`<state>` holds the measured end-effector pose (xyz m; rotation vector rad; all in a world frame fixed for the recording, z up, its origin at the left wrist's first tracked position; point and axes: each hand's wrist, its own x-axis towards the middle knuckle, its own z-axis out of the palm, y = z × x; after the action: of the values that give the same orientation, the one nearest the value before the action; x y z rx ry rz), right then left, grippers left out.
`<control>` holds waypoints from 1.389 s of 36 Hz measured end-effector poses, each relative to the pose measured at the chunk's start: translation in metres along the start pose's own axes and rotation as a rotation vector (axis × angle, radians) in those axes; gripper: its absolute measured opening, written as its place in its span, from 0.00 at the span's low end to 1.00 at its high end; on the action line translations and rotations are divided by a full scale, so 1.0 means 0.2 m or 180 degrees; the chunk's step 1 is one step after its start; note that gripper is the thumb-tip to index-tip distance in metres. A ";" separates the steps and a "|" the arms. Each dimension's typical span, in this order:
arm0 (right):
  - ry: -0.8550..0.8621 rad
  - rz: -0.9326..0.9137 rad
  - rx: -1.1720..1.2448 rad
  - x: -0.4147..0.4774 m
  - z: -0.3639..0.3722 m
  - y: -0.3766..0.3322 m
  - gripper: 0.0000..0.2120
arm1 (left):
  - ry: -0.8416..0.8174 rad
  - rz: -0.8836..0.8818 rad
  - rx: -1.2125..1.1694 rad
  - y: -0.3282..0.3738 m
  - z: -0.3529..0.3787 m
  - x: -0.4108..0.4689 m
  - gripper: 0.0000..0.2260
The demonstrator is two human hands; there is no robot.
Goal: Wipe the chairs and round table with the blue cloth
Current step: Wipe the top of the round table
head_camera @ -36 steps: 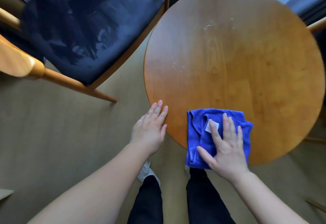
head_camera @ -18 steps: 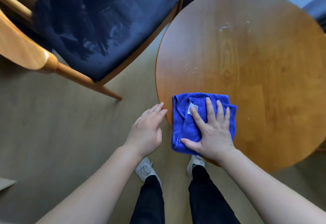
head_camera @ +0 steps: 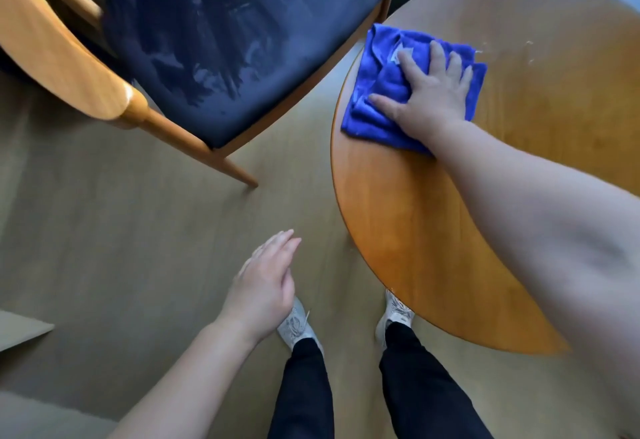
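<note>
Worktop (head_camera: 433, 231), round and wooden, carries the blue cloth (head_camera: 377, 92) at its left edge, beside the chair (head_camera: 225, 58). Right hand (head_camera: 431, 99) presses flat on the cloth, fingers spread. Left hand (head_camera: 265, 286) hovers open over the floor, apart from the worktop.

No readable text, brand, number or sign is being shown anywhere. A small white tag (head_camera: 398, 54) is sewn on the blue cloth (head_camera: 381, 92), just beside the fingertips of the right hand (head_camera: 429, 92), but it is being seen too small and blurred for any print on it to be made out.
</note>
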<state>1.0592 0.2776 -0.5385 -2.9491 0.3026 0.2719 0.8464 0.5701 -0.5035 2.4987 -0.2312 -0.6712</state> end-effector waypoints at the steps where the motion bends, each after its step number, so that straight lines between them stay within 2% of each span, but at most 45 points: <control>1: -0.0004 0.0022 -0.0011 0.02 -0.01 0.00 0.46 | 0.0006 -0.0020 -0.0014 0.01 0.00 0.00 0.22; 6: -0.0043 -0.0069 -0.0122 -0.07 0.01 0.00 0.43 | 0.0012 -0.0028 -0.0060 0.03 -0.01 0.04 0.22; 9: -0.0137 -0.0372 -0.0144 -0.24 0.02 0.02 0.42 | 0.0068 -0.0004 -0.0079 0.04 -0.03 0.09 0.22; 13: -0.0170 -0.0851 -0.0008 -0.65 0.06 0.09 0.41 | 0.0155 0.0047 -0.0095 0.06 -0.05 0.14 0.22; 18: -0.0139 -0.1137 0.0106 -1.18 0.15 0.22 0.44 | 0.0153 0.0094 -0.0068 0.07 -0.08 0.18 0.22; 22: -0.0171 -0.1424 -0.0003 -1.40 0.20 0.26 0.45 | 0.0136 0.0144 -0.0043 0.08 -0.10 0.20 0.22; 30: -0.0093 -0.1218 0.0184 -1.04 0.13 0.02 0.35 | 0.0312 0.0181 -0.0018 0.07 -0.15 0.24 0.22; 39: -0.0135 -0.1035 -0.0045 -0.39 0.08 -0.24 0.37 | 0.0390 0.0172 0.0172 0.08 -0.20 0.30 0.22; 50: 0.0141 -0.0881 -0.0017 0.14 0.01 -0.22 0.35 | 0.0532 0.0339 0.0348 0.29 -0.17 0.55 0.18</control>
<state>1.0959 0.3158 -0.5390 -2.9566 -0.1023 0.1703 0.9572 0.5046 -0.4917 2.6085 -0.3444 -0.4141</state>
